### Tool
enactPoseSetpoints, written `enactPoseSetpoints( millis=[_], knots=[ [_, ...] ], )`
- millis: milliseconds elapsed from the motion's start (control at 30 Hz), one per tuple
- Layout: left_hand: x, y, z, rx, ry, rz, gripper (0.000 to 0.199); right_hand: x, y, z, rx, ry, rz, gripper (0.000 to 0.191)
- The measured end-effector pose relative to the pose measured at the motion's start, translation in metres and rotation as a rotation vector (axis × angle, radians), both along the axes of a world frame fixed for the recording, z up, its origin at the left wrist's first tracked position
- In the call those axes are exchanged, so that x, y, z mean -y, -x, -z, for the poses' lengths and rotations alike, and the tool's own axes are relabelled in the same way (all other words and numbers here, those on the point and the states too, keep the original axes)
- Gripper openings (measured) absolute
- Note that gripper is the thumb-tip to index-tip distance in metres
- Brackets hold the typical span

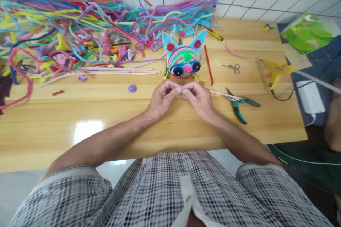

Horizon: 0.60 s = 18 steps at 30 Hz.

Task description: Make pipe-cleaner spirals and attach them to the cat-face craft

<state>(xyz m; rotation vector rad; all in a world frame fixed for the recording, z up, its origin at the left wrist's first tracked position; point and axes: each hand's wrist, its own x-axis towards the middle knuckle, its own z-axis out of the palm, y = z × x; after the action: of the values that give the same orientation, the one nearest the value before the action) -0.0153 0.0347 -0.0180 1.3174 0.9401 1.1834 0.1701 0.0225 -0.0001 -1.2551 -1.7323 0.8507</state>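
Note:
Over the middle of the table, my left hand (163,100) and my right hand (198,100) meet, thumbs and fingertips pinched on a small piece of purple pipe cleaner (181,87). Most of that piece is hidden by the fingers. A pale strand (217,92) shows from beside my right hand towards the pliers; I cannot tell whether it joins the purple piece. Just beyond my fingers stands a colourful animal figure (184,60) with blue ears, black eyes and a pink nose. Left of my left hand lies a coiled purple disc (131,88).
Green-handled pliers (237,103) lie right of my right hand, with small scissors (233,68) behind them. A yellow glue gun (278,72) stands farther right, near a green bag (306,35). Piled pipe cleaners (178,16) cover the back and left. A red strip (208,65) lies beside the figure.

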Motion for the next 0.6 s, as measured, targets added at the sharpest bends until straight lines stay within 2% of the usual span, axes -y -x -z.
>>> enactPoseSetpoints(
  millis=[133, 233, 333, 533, 600],
  knots=[
    [0.001, 0.002, -0.005, -0.217, -0.164, 0.0, 0.036, -0.005, -0.01, -0.006, 0.283, -0.228, -0.06, 0.012],
    [0.003, 0.003, -0.007, -0.285, -0.253, -0.005, 0.032, -0.006, -0.013, -0.009, 0.39, -0.281, -0.101, 0.014],
    [0.004, 0.003, -0.006, -0.225, -0.196, 0.001, 0.036, -0.005, -0.01, -0.009, 0.316, -0.227, -0.071, 0.012],
    [0.002, 0.0, 0.002, 0.006, -0.02, 0.021, 0.043, -0.002, -0.001, -0.003, -0.058, 0.096, -0.038, 0.016],
    [0.003, -0.001, 0.001, 0.003, -0.021, 0.026, 0.042, -0.002, -0.002, -0.004, -0.055, 0.1, -0.048, 0.018]
  ],
)
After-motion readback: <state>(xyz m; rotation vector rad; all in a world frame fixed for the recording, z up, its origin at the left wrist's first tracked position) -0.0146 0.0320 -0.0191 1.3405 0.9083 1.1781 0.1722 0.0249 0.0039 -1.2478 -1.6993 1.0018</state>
